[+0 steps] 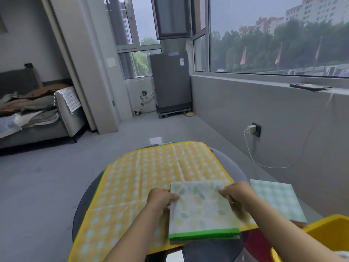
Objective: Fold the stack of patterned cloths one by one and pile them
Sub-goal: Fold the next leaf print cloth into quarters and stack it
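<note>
leaf-print cloth (203, 208) folded, between both hands | left hand (161, 198) pinches its 9 o'clock edge | right hand (238, 193) pinches its 2 o'clock corner | lies on yellow checked cloth (151, 167)

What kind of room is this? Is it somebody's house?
Probably a home, likely a flat: a grey sofa piled with clothes, a tall grey appliance by the window, and a round dark table spread with a yellow checked cloth being folded.
</note>
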Action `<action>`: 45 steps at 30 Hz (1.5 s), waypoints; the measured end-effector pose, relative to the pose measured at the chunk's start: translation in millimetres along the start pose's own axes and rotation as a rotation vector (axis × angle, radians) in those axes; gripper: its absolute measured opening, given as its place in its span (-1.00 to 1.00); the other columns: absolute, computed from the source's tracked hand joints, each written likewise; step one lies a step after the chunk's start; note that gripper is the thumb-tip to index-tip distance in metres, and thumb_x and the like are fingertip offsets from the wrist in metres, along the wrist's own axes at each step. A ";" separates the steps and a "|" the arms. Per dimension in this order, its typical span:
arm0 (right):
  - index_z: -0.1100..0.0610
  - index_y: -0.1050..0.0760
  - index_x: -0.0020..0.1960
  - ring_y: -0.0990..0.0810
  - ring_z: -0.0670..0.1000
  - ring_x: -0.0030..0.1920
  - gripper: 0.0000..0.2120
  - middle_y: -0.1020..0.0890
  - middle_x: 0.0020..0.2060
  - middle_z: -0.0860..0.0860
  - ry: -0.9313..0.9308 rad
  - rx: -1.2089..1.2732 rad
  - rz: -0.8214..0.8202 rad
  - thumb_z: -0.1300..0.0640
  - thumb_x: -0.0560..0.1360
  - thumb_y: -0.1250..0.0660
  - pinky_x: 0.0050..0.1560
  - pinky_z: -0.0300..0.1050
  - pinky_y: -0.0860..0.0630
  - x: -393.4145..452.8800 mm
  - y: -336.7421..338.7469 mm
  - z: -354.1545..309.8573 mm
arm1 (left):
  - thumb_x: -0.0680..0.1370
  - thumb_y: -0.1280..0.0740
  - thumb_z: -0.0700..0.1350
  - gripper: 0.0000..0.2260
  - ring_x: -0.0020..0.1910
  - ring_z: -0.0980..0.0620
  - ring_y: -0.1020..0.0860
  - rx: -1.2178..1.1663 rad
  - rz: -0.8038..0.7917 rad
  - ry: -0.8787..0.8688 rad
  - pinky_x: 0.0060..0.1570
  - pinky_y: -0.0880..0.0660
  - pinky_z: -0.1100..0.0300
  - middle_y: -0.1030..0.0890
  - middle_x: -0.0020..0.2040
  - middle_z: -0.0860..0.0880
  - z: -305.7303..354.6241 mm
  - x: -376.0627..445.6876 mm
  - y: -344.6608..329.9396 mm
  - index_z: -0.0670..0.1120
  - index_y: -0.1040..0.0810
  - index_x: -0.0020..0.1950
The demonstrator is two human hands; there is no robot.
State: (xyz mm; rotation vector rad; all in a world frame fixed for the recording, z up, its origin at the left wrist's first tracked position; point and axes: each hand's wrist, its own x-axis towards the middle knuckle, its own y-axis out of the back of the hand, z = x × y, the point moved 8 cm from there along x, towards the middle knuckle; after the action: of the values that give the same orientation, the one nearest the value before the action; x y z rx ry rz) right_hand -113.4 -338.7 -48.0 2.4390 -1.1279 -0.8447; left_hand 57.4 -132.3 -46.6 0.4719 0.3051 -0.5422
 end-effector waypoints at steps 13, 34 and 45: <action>0.30 -0.55 0.01 -0.67 0.17 -0.18 -0.59 -0.59 -0.18 0.21 0.297 0.695 -0.012 -0.04 0.40 -0.38 -0.21 -0.11 -0.65 -7.7 121.0 -21.8 | 0.38 -0.50 0.05 -0.56 -0.22 -0.16 -0.68 -0.526 -0.188 -0.108 -0.27 -0.64 0.11 -0.63 0.00 -0.21 111.2 -20.4 -70.2 -0.26 -0.55 0.05; 0.15 -0.52 0.11 -0.62 0.12 -0.05 -0.67 -0.62 -0.02 0.17 0.201 0.558 0.417 0.39 0.39 -0.40 -0.12 -0.06 -0.53 102.1 265.8 114.1 | 0.44 -0.38 -0.38 -0.64 0.08 -0.11 -0.59 -0.361 -0.213 -0.167 0.00 -0.55 0.12 -0.57 0.21 -0.18 133.9 45.6 -335.1 -0.17 -0.53 0.22; 0.10 -0.47 0.28 -0.51 0.03 0.14 -0.57 -0.54 0.15 0.02 0.242 0.377 0.443 0.34 0.44 -0.32 0.11 -0.10 -0.49 152.9 227.4 162.0 | 0.47 -0.25 -0.19 -0.64 0.14 0.02 -0.54 -0.179 0.124 -0.227 0.20 -0.47 -0.02 -0.47 0.26 0.12 96.7 62.6 -377.7 0.14 -0.51 0.20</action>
State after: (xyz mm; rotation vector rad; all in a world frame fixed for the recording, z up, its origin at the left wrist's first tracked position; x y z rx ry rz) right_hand -269.4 -607.9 -114.9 2.3306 -1.7591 -0.2090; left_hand -87.2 -492.3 -120.2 0.2512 0.1040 -0.4379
